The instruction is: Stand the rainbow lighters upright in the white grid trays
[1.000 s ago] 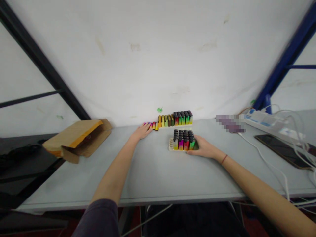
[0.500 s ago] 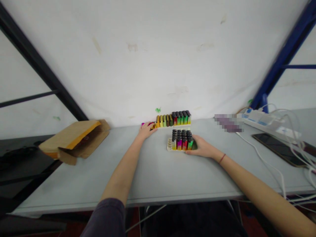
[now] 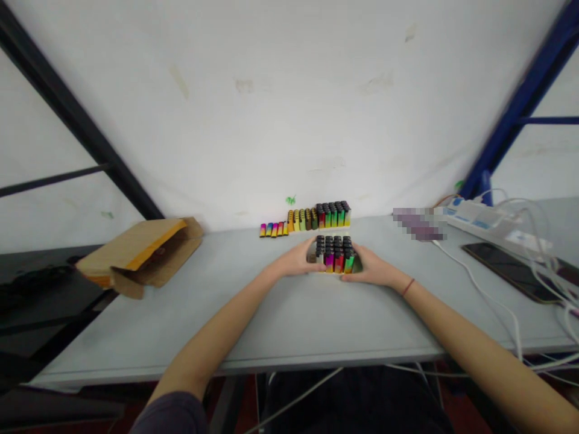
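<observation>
A white tray (image 3: 335, 273) holds rows of upright lighters (image 3: 335, 259) with black tops and purple, red, green and clear bodies. My left hand (image 3: 297, 259) grips its left end, thumb across the front and fingers behind. On the right end, my right hand (image 3: 368, 265) has its thumb at the front corner and its fingers round the back. My left hand hides the tray's left column. Whether a loose lighter is also in my left hand, I cannot see.
By the wall stand a second lighter tray (image 3: 333, 217) and yellow-topped lighters (image 3: 302, 220). Several loose lighters (image 3: 274, 229) lie beside them. An opened cardboard box (image 3: 136, 247) is at left. A phone (image 3: 511, 271), power strip (image 3: 488, 228) and white cables (image 3: 479, 289) are at right.
My left hand has come from the loose lighters by the wall to the left end of the near tray, uncovering those lighters. My right hand stays on the tray's right end.
</observation>
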{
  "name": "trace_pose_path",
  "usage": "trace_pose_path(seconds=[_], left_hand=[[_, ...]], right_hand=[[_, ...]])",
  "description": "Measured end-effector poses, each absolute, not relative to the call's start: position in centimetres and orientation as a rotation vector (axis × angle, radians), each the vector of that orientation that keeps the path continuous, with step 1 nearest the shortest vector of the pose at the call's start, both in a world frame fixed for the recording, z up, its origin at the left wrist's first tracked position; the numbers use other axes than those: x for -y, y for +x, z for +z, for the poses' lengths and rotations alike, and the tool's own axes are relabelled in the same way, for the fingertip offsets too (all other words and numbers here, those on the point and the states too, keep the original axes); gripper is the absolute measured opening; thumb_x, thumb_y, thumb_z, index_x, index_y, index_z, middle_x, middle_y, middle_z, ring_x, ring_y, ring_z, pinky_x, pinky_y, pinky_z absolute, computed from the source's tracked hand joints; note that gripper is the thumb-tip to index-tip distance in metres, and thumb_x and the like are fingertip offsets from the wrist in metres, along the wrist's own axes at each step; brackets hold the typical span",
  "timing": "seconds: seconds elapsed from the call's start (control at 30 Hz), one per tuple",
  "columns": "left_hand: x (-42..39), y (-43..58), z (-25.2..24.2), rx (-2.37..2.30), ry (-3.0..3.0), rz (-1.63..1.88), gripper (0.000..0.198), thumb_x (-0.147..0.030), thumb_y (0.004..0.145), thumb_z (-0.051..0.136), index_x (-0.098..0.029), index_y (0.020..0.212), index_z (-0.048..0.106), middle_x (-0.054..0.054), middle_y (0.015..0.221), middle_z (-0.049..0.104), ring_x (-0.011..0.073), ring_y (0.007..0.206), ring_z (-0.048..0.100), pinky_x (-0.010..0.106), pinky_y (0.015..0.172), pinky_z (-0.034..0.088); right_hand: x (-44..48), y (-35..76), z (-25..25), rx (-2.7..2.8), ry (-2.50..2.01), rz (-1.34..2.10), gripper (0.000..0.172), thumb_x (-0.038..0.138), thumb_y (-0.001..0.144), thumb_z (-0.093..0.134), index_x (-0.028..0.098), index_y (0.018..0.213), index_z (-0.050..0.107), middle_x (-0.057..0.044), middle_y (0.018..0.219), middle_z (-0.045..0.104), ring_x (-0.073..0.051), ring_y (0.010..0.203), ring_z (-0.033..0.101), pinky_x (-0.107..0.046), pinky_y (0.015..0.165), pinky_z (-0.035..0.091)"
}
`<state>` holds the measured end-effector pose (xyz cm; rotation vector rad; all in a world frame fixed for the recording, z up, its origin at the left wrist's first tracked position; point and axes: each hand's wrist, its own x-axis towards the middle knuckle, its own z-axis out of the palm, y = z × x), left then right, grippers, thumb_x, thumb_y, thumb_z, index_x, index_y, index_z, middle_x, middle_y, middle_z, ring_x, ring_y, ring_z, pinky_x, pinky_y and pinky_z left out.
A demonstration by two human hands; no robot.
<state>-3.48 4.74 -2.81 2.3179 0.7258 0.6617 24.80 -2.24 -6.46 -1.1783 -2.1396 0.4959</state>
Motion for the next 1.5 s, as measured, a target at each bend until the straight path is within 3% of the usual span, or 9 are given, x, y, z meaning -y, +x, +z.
trace_pose_path(seconds=[0.1,0.3,0.57,0.83,0.93,1.17,1.5], left_hand=[[-3.8,-2.2,-2.6,-0.709,2.219,0.540,0.093,-0.057,0.072,0.084,-0.016,0.149,0.051,0.017,0.145,0.064,0.0348,0.133,0.061,0.048,0.115,0.046],[-4.1,-2.3,-2.7,-0.707,2.037,0.723,0.082,-0.054,0.077,0.081,-0.016,0.143,0.051,0.017,0.146,0.061,0.0338,0.137,0.057,0.047,0.114,0.047],[-4.0,-1.9,-4.1,-0.782,2.060,0.815,0.073,-0.029,0.068,0.081,-0.015,0.135,0.056,0.013,0.132,0.067,0.0312,0.128,0.062,0.046,0.116,0.045],[-3.7,-1.5,-4.7,-0.828,1.984,0.899,0.059,-0.032,0.074,0.076,-0.017,0.126,0.053,0.010,0.118,0.069,0.0264,0.110,0.066,0.044,0.105,0.052],[-3.4,-1.2,-4.5,-0.820,1.947,0.996,0.054,-0.035,0.078,0.073,-0.018,0.125,0.051,0.010,0.120,0.067,0.0248,0.114,0.065,0.041,0.108,0.050],[-2.7,-0.7,-4.3,-0.895,1.902,1.033,0.060,-0.024,0.070,0.073,-0.020,0.125,0.051,0.006,0.113,0.066,0.0233,0.109,0.064,0.039,0.105,0.049],[-1.9,-0.5,-3.7,-0.944,1.864,1.016,0.033,-0.024,0.073,0.074,-0.021,0.101,0.056,-0.001,0.089,0.065,0.0198,0.089,0.065,0.034,0.091,0.054]], right_hand=[[2.2,24.8,-6.5,2.145,-1.177,0.492,0.094,0.058,0.074,0.086,0.015,0.148,0.049,-0.022,0.142,0.065,-0.041,0.126,0.064,-0.061,0.110,0.050],[2.1,24.8,-6.9,2.122,-1.203,0.488,0.094,0.059,0.073,0.086,0.017,0.148,0.049,-0.021,0.142,0.065,-0.041,0.127,0.063,-0.060,0.108,0.051],[2.4,24.7,-6.3,2.142,-1.215,0.486,0.087,0.059,0.074,0.086,0.016,0.143,0.054,-0.021,0.135,0.069,-0.040,0.119,0.066,-0.059,0.105,0.052],[2.4,24.7,-6.4,2.137,-1.249,0.477,0.088,0.059,0.074,0.085,0.015,0.143,0.053,-0.022,0.136,0.068,-0.041,0.121,0.066,-0.060,0.106,0.051],[2.5,24.7,-6.3,2.139,-1.252,0.483,0.087,0.060,0.075,0.085,0.015,0.143,0.053,-0.021,0.134,0.069,-0.041,0.119,0.066,-0.060,0.106,0.051],[2.5,24.7,-6.2,2.134,-1.252,0.480,0.086,0.060,0.074,0.085,0.016,0.141,0.056,-0.021,0.133,0.069,-0.041,0.117,0.067,-0.060,0.104,0.053],[2.3,24.7,-6.4,2.129,-1.224,0.481,0.086,0.060,0.075,0.085,0.017,0.142,0.056,-0.020,0.134,0.069,-0.040,0.119,0.067,-0.060,0.105,0.053]])
